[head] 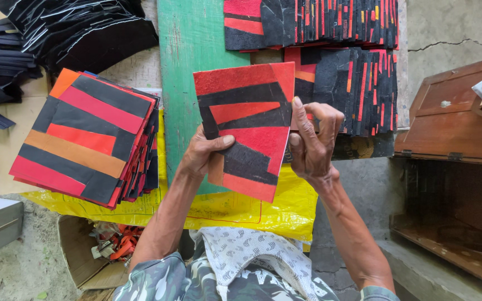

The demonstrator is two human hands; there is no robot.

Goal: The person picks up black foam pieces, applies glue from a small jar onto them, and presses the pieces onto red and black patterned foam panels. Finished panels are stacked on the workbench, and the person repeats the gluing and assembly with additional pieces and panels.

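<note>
I hold up a square patchwork panel (247, 125) of red, orange and black strips in front of me. My left hand (201, 151) grips its lower left edge, thumb across the front. On the right edge my right hand (311, 142) pinches it with the thumb pointing up. A thick stack of similar striped panels (87, 136) lies to the left on a yellow sheet (241, 209). Rows of more red-and-black pieces (336, 56) lie beyond the held panel.
A green board (188, 50) runs under the work area. Black fabric pieces (76, 30) are heaped at top left. A brown wooden box (456, 122) with an open lid stands at right. A cardboard box of scraps (104, 248) sits on the ground at lower left.
</note>
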